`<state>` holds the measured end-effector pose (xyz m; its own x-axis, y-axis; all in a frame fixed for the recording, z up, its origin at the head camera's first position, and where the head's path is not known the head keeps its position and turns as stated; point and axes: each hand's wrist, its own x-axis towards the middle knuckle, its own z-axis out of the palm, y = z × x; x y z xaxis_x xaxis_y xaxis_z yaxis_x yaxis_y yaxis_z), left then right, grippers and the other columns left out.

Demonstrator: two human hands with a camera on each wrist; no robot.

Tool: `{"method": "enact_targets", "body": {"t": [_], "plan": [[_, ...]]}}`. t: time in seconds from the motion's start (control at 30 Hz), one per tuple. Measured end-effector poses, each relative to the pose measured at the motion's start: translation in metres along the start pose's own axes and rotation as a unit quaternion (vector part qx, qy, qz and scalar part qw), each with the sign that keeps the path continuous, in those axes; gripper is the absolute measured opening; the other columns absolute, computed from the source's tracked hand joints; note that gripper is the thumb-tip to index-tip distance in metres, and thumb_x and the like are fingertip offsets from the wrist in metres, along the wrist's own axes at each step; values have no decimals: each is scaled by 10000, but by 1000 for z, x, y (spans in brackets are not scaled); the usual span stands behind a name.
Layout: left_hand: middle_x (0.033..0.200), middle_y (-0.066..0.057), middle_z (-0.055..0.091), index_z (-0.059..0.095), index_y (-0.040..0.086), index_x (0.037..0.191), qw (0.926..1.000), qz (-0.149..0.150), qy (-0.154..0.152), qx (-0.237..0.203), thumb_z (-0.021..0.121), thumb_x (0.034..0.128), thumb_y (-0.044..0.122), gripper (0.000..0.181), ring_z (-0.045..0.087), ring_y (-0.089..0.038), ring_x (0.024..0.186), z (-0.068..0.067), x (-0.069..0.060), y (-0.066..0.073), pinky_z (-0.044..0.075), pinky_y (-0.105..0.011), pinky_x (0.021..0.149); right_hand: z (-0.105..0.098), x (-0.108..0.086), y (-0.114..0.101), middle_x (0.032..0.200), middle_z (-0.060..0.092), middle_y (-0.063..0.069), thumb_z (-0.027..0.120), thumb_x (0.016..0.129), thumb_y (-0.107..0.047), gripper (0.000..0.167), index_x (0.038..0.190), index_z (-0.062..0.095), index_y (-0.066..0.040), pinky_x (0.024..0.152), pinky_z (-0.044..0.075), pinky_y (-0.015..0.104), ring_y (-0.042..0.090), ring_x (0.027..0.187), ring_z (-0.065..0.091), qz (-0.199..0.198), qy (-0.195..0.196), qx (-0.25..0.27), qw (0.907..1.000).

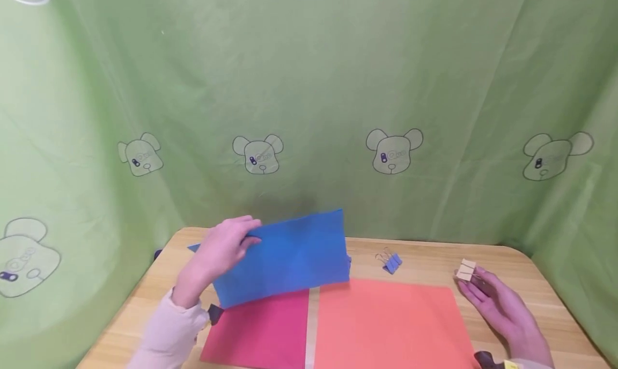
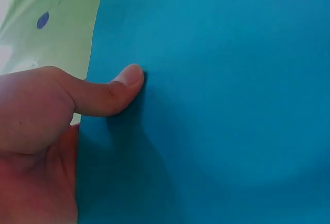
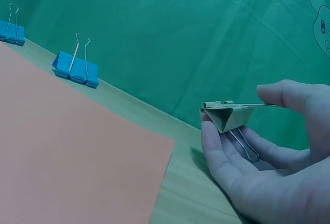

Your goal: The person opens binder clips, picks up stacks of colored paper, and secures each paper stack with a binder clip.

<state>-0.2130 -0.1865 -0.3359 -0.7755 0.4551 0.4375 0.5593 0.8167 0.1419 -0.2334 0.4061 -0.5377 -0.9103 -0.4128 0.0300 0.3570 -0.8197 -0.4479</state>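
My left hand pinches a blue sheet of paper near its upper left edge. In the left wrist view the thumb presses on the sheet's face while the fingers go behind it. The sheet is tilted up over the far part of a magenta sheet. On the right, my right hand holds a cream binder clip above the table. Its thumb lies on one wire handle, and the fingers are curled under the clip, as the right wrist view shows.
An orange sheet lies right of the magenta one, with a narrow gap between. Behind it sits a blue binder clip. Another blue clip stands farther left, mostly hidden by the blue sheet in the head view. A green curtain hangs behind the wooden table.
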Motion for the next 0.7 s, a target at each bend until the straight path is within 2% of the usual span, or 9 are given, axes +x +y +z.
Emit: {"method": "enact_targets", "body": {"t": [0.07, 0.17, 0.27, 0.53, 0.7], "plan": [[817, 77, 553, 638, 157, 897, 10000, 34, -28, 32, 803, 880, 51, 197, 573, -138, 709, 5, 6, 6, 483, -315, 597, -1, -1, 0, 1299, 638, 188, 278, 1132, -118, 422, 1246, 662, 14, 1152, 377, 422, 353, 1254, 607, 21, -19, -3, 10000], [842, 81, 571, 647, 166, 922, 9997, 229, -46, 107, 813, 871, 59, 204, 613, -152, 730, 10, 15, 16, 484, -311, 577, -1, -2, 1, 1305, 637, 186, 282, 1133, -120, 422, 1255, 665, 10, 1155, 371, 420, 349, 1262, 603, 11, -34, -6, 10000], [844, 81, 577, 666, 169, 951, 9988, 423, -189, 152, 817, 868, 65, 202, 630, -158, 742, 14, 20, 23, 478, -291, 563, -1, -3, 1, 1301, 638, 182, 282, 1133, -123, 420, 1253, 662, 9, 1153, 375, 422, 349, 1260, 605, 7, -30, -11, 10000], [837, 90, 590, 699, 159, 982, 9961, 425, -768, -75, 812, 873, 64, 183, 610, -119, 747, 24, 13, 30, 491, -263, 616, -1, -2, 4, 1314, 632, 185, 260, 1134, -131, 440, 1261, 657, 10, 1153, 375, 421, 350, 1277, 593, 69, -126, -56, 9999], [840, 106, 584, 675, 179, 959, 9951, 572, -790, -169, 799, 888, 72, 179, 570, -77, 722, 24, 13, 33, 479, -251, 617, -3, -2, 1, 1322, 631, 198, 255, 1135, -132, 447, 1271, 653, 19, 1150, 377, 418, 353, 1286, 588, -5, -230, -95, 9997]]}}
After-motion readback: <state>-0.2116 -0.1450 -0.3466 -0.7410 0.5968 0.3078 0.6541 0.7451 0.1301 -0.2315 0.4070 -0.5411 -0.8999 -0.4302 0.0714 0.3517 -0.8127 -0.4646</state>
